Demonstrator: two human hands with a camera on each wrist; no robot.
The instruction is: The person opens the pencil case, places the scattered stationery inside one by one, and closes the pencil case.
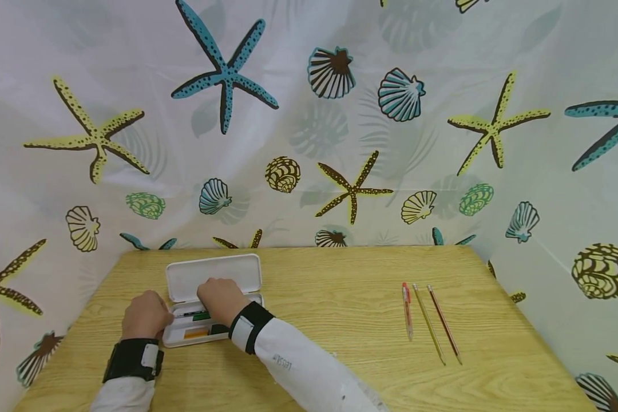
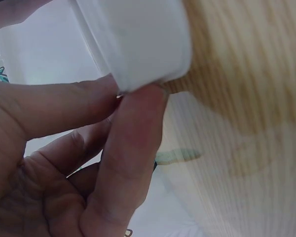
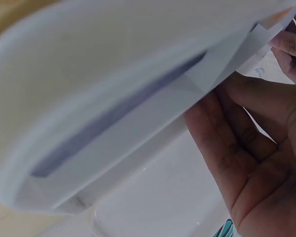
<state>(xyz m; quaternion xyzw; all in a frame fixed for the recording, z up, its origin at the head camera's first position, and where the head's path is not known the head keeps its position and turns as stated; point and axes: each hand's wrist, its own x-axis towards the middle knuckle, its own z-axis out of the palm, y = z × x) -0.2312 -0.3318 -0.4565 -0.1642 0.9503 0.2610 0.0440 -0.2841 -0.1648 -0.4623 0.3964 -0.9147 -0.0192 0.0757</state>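
A white pencil case stands open on the left of the table, its lid tipped back. My left hand pinches the case's left end between thumb and finger; the left wrist view shows the fingertips on the white corner. Over the rear compartment, my right hand reaches down with its fingertips inside; in the right wrist view the case wall hides the tips, so whether they hold anything cannot be seen. Beside it lie a green piece and a thin dark stick. In the front compartment is an orange piece.
To the right on the wooden table lie a red pen, a yellowish pencil and a dark red pencil, roughly side by side. A curtain printed with starfish and shells hangs behind and at both sides.
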